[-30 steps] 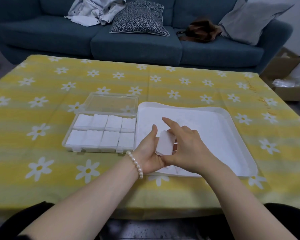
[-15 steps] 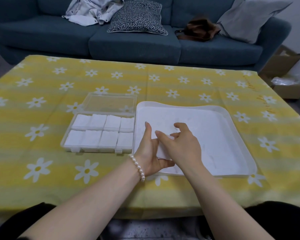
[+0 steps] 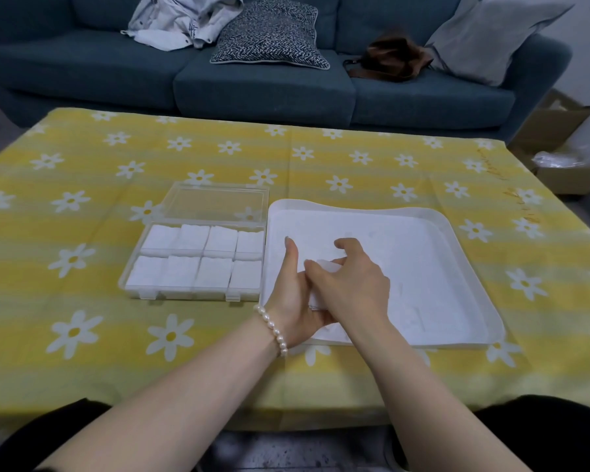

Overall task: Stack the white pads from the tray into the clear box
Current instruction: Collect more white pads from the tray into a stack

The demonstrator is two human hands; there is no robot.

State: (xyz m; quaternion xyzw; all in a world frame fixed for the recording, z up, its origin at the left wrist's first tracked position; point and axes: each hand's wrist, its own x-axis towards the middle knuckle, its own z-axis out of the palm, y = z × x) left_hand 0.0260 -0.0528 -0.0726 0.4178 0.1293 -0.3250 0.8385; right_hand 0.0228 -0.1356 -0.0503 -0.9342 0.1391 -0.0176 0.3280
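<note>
While both hands (image 3: 324, 287) meet, a white pad (image 3: 327, 266) sits between them.

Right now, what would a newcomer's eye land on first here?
First the two hands, left hand and right hand, closed together on a white pad over the near-left corner of the white tray. Next the clear box just left of the tray, lid open, all eight compartments showing white pads. Both sit on a yellow daisy tablecloth.
</note>
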